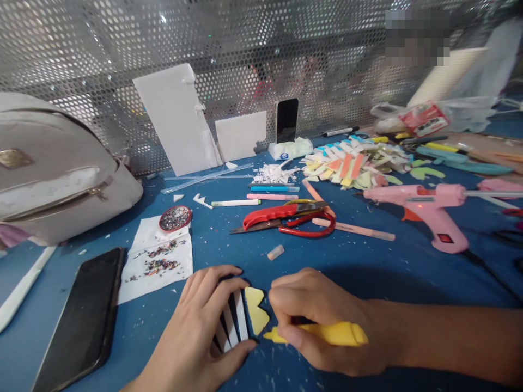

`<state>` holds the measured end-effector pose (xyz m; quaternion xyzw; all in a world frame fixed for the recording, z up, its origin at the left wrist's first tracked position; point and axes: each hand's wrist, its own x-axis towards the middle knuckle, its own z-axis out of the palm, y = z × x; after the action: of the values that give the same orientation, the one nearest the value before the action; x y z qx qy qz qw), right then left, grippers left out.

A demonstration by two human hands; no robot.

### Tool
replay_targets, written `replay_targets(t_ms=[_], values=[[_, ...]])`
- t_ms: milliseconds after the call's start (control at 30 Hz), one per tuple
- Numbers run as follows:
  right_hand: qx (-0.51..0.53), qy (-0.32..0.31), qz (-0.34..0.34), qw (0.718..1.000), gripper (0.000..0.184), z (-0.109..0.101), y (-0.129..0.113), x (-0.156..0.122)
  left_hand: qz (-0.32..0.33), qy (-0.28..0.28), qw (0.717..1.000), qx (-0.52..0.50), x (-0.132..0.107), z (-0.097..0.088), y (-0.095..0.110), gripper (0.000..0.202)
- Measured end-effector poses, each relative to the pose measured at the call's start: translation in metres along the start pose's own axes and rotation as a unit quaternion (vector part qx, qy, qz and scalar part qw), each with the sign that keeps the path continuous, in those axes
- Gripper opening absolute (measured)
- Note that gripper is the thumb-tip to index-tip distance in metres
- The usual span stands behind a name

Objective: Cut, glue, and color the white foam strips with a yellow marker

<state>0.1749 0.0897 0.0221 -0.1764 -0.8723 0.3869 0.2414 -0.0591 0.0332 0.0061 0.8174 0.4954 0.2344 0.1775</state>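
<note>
My left hand (200, 332) lies on a small foam piece (247, 313) at the near edge of the blue table (368, 272), its fingers spread flat over the white part. The piece's right half is coloured yellow. My right hand (318, 321) is curled around a yellow marker (335, 334). The marker's tip touches the lower edge of the yellow part.
A black phone (84, 321) lies at near left beside white paper with glitter (157, 264) and a glitter lid (175, 218). Red scissors (290, 218), pens, a pink glue gun (429, 209), cut foam strips (351, 160) and a beige backpack (53, 169) lie further back. Perforated metal screen behind.
</note>
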Motion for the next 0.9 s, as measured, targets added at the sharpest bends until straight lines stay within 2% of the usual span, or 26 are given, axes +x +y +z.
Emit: replay_targets(t_ms=[633, 900], values=[[-0.006, 0.006, -0.016, 1.0, 0.019, 0.0001, 0.0015, 0.0012, -0.01, -0.026, 1.0, -0.008, 0.0, -0.0014, -0.0002, 0.047], [-0.006, 0.005, -0.018, 1.0, 0.02, 0.0013, 0.0029, -0.0011, 0.008, -0.026, 1.0, 0.005, 0.0003, -0.0008, -0.0042, 0.05]])
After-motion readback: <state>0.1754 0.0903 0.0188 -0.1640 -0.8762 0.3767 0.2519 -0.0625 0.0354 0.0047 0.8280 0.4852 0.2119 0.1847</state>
